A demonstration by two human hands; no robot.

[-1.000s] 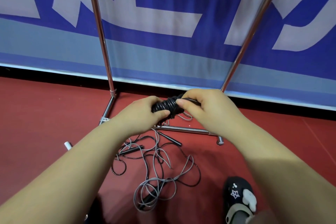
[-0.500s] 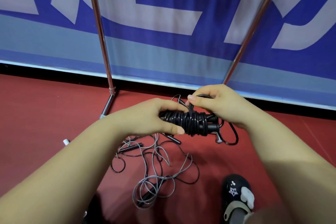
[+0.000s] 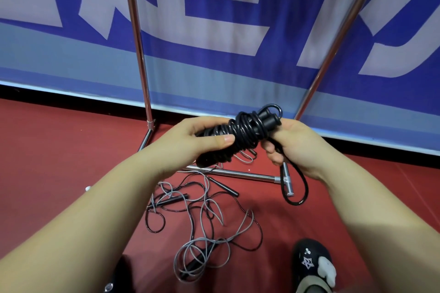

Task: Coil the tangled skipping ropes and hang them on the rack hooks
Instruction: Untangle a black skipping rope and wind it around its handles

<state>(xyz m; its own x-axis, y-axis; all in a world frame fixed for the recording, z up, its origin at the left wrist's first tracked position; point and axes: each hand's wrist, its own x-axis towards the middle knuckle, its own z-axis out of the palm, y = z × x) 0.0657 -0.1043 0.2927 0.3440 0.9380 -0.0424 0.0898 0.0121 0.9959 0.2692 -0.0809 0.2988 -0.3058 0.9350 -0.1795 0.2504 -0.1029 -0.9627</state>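
Left hand (image 3: 202, 140) grips one black coiled rope (image 3: 240, 133), held above the red floor (image 3: 59, 154). Right hand (image 3: 290, 145) pinches its loose loop. Tangled ropes (image 3: 202, 219) lie below, count unclear. Two rack poles (image 3: 138, 40) stand behind.

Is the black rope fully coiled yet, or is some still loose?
Mostly coiled: the black rope is wrapped around its handles, held by both hands, but one loose loop hangs below the right hand.

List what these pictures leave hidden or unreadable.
Head view only:
- Rack hooks and top: cut off by the upper edge.
- Handles in the black coil: mostly covered by wraps and the left hand.
- Right hand fingers: partly behind the coil.
- Number of ropes in the floor tangle: strands overlap too much.
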